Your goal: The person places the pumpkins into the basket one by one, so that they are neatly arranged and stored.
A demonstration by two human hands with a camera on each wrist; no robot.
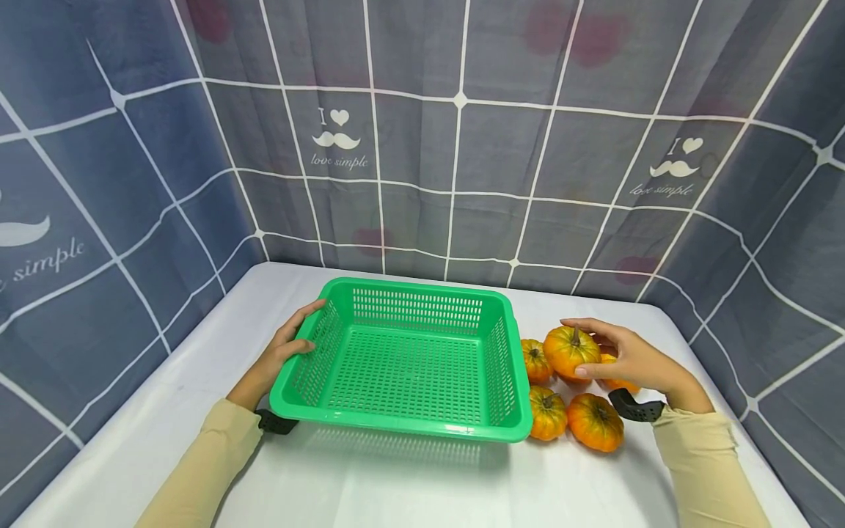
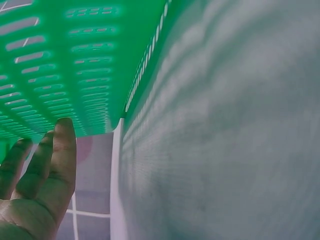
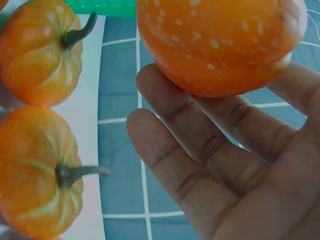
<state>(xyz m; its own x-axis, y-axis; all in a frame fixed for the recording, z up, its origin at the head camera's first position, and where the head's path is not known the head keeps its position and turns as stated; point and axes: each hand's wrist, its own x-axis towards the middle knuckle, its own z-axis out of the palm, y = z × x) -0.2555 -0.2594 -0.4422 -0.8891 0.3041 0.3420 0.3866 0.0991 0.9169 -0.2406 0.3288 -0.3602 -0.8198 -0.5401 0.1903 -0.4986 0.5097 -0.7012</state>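
Note:
A green plastic basket [image 1: 409, 433] with slotted walls stands in the middle of the white table, its inside bare. My left hand [image 1: 284, 352] holds its left side, thumb over the rim. In the left wrist view, fingers [image 2: 62, 155] of that hand lie along the outer slotted wall. On the right, my right hand [image 1: 627, 356] grips a small orange pumpkin [image 1: 569, 353] between thumb and fingers, with its stem up. The right wrist view has this pumpkin [image 3: 220, 45] above two loosely extended fingers. It hangs over the other pumpkins, partly hiding one [image 1: 620, 375] behind it.
Several more pumpkins lie right of the basket: two close by its right wall, one far [image 1: 536, 361] and one near [image 1: 548, 414], and another [image 1: 595, 422] at the front. A grey curtain [image 1: 422, 147] with white lines encloses the white table [image 1: 370, 491] at the back and sides.

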